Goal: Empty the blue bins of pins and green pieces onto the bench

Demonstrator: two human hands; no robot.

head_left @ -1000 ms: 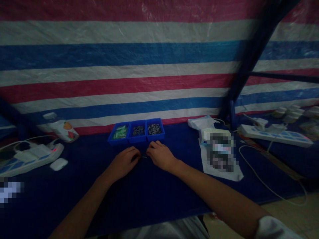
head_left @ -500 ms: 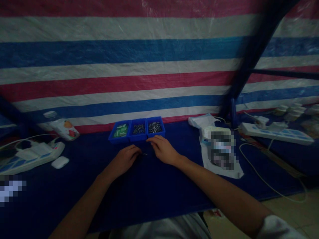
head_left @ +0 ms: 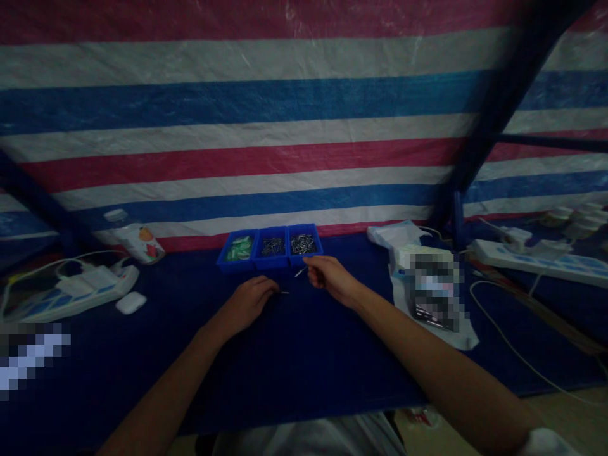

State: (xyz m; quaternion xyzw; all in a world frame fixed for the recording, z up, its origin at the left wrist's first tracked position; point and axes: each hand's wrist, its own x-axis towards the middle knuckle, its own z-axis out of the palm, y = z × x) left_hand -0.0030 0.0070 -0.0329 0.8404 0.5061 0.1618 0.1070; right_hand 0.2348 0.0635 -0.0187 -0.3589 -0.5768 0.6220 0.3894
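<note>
Metal pins (head_left: 300,272), 2 (1 ea.), in pinched fingers (head_left: 266,286) of L hand (head_left: 251,300) & R hand (head_left: 332,277), 3 blue bins (head_left: 272,261) behind.

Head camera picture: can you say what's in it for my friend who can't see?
The right hand holds a thin shiny piece over a blue table; another thin piece shows by the left hand. Beyond them sit three blue trays of small parts.

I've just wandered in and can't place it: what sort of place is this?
Probably a makeshift work area, though I can't be sure: three blue bins of small parts sit on a dark blue tabletop, with a striped sheet hanging behind.
</note>
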